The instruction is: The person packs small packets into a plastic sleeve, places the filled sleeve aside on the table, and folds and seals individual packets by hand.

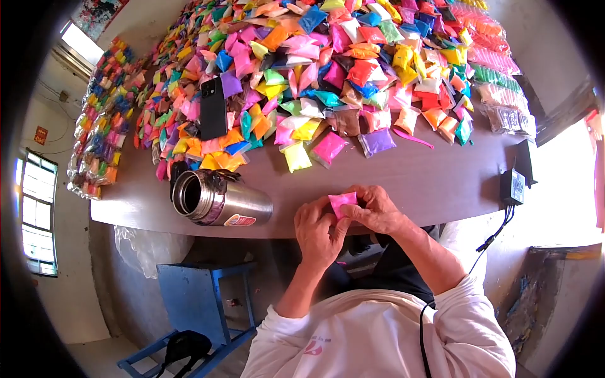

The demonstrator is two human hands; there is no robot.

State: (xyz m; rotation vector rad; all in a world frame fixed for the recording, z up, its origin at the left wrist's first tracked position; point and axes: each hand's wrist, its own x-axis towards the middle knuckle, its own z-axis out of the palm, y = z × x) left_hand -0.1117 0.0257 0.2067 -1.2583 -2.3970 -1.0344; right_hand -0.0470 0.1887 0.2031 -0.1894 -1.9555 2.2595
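A small pink packet (341,202) is held up between my two hands at the table's front edge. My right hand (378,211) pinches its right side, the thumb lying across the lower corner. On the other side, my left hand (318,232) has its fingers curled against the packet's left and lower edge. Part of the packet is hidden behind the fingers. Just beyond my hands lie a magenta packet (329,149), a purple packet (378,143) and a pale yellow packet (295,156).
A big heap of colourful packets (315,75) covers the far table (441,183). A black phone (213,110) rests on it. An uncapped steel flask (246,203) stands left of my hands. At right is a black box with cables (512,187). Below left is a blue stool (192,296).
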